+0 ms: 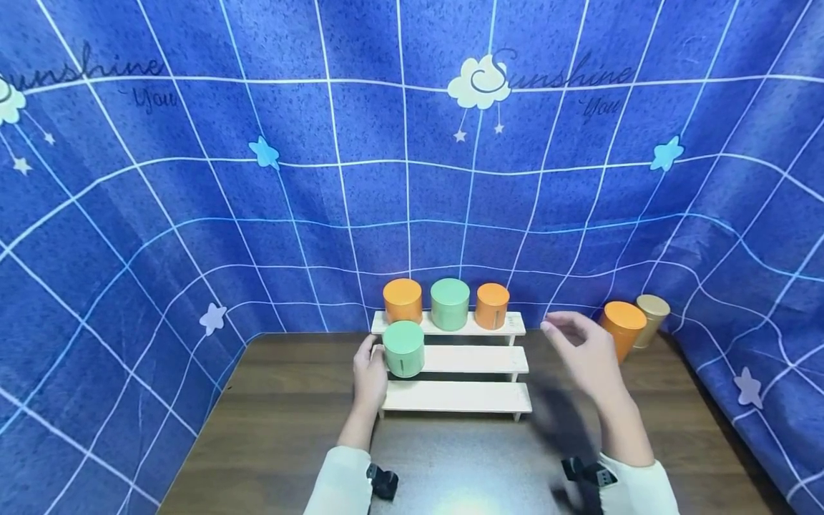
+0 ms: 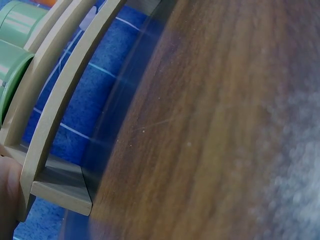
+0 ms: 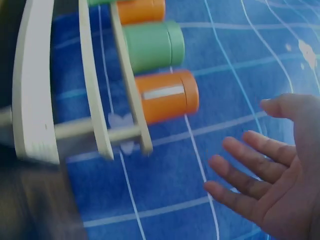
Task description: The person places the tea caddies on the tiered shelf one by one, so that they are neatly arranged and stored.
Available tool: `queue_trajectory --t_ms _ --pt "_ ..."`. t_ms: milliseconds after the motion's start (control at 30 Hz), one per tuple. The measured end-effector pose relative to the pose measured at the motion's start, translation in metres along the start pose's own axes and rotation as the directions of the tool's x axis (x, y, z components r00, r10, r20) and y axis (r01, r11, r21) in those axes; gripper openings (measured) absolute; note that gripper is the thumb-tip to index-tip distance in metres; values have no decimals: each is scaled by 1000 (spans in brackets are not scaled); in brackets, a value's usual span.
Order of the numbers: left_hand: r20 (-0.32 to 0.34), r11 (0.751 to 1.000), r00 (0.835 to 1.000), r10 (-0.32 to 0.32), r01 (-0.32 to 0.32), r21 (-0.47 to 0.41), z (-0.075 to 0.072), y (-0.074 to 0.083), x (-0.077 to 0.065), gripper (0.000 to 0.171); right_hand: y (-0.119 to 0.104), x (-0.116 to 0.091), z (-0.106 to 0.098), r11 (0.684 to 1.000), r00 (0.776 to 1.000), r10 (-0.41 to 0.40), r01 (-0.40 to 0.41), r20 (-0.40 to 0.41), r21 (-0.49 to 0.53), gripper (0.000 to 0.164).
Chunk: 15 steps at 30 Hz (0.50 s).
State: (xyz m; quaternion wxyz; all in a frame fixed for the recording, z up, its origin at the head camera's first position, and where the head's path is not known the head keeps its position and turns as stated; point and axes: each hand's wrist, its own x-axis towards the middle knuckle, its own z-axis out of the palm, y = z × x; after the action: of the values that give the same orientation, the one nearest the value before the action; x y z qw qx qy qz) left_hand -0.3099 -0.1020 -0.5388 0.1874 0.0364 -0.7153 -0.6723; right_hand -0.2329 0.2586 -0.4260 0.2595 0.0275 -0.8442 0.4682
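My left hand (image 1: 370,379) holds a light green canister (image 1: 404,350) from its left side, at the left end of the white three-tier stand's middle step (image 1: 476,359). In the left wrist view, that green canister (image 2: 11,75) shows at the left edge, with part of the hand (image 2: 9,192) beside the stand's end. To the right of the stand, my right hand (image 1: 589,354) is in the air, holding nothing. Its fingers are spread and slightly bent in the right wrist view, near the orange canister (image 3: 167,97) at the top step's end.
Along the top step stand an orange canister (image 1: 403,302), a green canister (image 1: 450,305) and a smaller orange canister (image 1: 492,306). Behind my right hand, a tall orange canister (image 1: 623,329) and a gold canister (image 1: 652,320) stand on the wooden table (image 1: 270,443). A blue curtain (image 1: 290,207) hangs behind.
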Motion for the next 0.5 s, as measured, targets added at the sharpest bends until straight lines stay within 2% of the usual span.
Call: queue_trajectory --t_ms 167,267,367,500 --pt "4 1000 1000 -2 2 12 0 -1 1 39 18 7 -15 996 988 14 -29 -156 -88 23" --pt "6 1000 1000 -5 5 7 0 -1 1 39 32 11 -20 992 973 -10 -18 -229 -122 23" --pt "7 1000 1000 -9 9 -9 0 0 1 39 50 15 -26 993 970 -1 -28 -244 -116 33" --pt "8 1000 1000 -5 5 -11 0 1 -1 40 76 17 -34 989 965 94 -120 -244 -90 51"
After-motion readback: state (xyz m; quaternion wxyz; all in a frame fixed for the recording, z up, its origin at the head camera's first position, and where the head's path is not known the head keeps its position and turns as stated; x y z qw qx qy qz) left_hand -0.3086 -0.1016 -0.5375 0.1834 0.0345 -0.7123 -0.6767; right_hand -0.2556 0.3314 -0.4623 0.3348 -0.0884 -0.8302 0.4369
